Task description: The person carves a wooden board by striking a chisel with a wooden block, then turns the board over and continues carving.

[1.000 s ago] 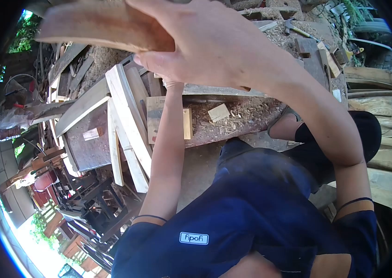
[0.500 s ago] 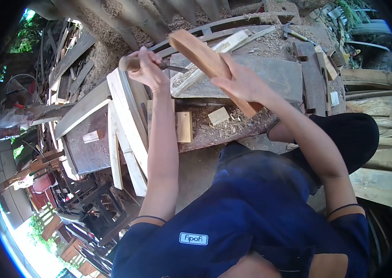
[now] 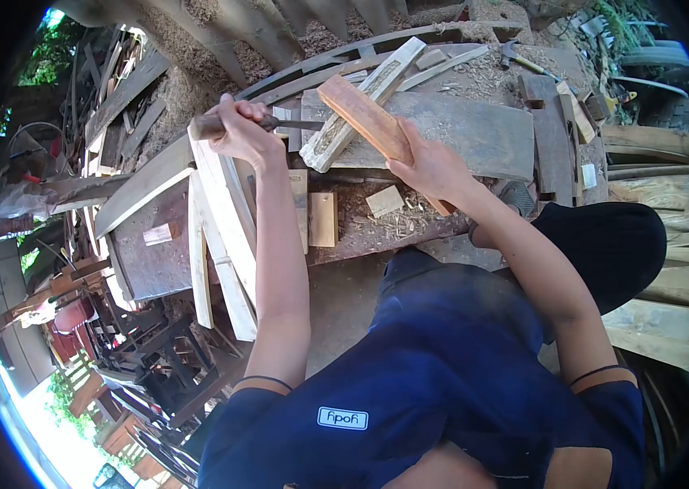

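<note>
The left hand (image 3: 244, 136) is closed in a fist around the wooden handle of a chisel (image 3: 302, 125), the handle's butt jutting out on the left and the steel blade running rightward, almost level across the view. The right hand (image 3: 432, 167) is wrapped around the lower half of a reddish-brown wooden bar (image 3: 363, 118), thumb on one side and fingers on the other, with the bar's free end reaching up and to the left. The pale, grooved batten (image 3: 393, 73) lies between the two hands, to the right of the left fist and beyond the right one, resting aslant on a broad grey board (image 3: 483, 134) upon the workbench (image 3: 145, 265). Its long axis climbs from lower left to upper right, so the bar crosses in front of it at a steep angle. The blade's tip ends at the batten's near left edge; whether it touches cannot be told. The left fist is the nearer of the two to the batten's near end, in line with the blade, while the bar's free end stands above and to the right of that tip, well apart from the handle's butt.
</note>
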A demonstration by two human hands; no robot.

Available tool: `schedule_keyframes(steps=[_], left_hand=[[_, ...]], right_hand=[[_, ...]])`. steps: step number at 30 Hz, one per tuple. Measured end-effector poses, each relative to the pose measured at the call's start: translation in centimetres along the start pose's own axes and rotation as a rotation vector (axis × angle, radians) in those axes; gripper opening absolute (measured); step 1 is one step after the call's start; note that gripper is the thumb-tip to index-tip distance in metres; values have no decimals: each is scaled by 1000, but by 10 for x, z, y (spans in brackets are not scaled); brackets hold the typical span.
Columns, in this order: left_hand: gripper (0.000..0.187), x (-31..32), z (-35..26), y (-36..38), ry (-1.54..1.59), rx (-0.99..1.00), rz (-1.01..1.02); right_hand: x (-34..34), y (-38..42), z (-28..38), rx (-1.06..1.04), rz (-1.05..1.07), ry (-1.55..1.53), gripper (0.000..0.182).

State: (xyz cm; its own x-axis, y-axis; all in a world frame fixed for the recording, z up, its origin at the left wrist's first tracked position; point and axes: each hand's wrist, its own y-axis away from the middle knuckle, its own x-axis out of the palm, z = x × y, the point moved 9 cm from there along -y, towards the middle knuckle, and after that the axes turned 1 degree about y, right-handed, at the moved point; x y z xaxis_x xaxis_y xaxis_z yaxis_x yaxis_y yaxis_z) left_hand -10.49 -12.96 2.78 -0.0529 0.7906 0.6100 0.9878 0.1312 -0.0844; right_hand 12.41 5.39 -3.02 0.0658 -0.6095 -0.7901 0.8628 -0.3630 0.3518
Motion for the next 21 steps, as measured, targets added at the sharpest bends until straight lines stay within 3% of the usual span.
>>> schedule_keyframes(steps=[14,17,19,21], left_hand=[[16,46,17,27,-277,127,218],[16,47,20,30,-290,145,190],[16,43,22,29,-329,132,201],[19,40,22,32,-307,117,165]], right_hand=[[-3,3,-2,24,5,10,82],[-10,-6,2,12,40,-66,83],[-36,-10,19,-4,-15,-271,82],[-89,-4,64,-160,-161,-411,82]])
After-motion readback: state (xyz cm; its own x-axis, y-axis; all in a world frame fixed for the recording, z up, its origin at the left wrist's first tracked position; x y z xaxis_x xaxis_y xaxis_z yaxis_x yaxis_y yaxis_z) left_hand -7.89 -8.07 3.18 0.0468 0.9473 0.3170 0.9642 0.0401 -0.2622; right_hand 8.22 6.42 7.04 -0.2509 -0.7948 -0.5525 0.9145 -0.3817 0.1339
